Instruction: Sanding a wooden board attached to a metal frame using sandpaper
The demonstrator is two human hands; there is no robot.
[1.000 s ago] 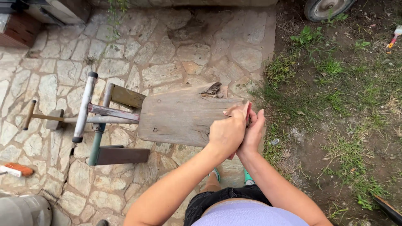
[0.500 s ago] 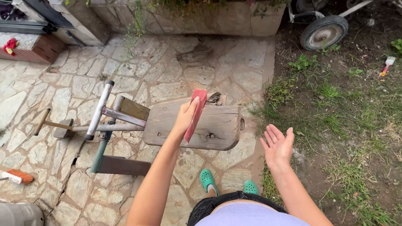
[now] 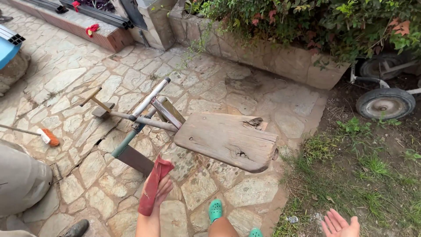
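My left hand [image 3: 161, 189] holds a folded red sheet, like sandpaper [image 3: 153, 184], low in the view, just in front of a weathered wooden plank seat [image 3: 226, 140]. The plank is fixed on a metal pipe frame [image 3: 140, 116] standing on stone paving. My right hand [image 3: 340, 223] is open, palm up, at the lower right over the grass edge, apart from everything. My green clogs [image 3: 215, 210] show below the plank.
Another person's trouser leg [image 3: 19, 180] and shoe [image 3: 74, 229] are at the lower left. A brush with an orange head [image 3: 49, 137] lies on the paving. A stone planter wall [image 3: 280, 59] with shrubs runs behind, with a wheeled cart [image 3: 383, 102] at the right.
My left hand has dropped with the red sheet from above the plank to lower and closer to me. My right hand has moved down and right. The view has tilted up.
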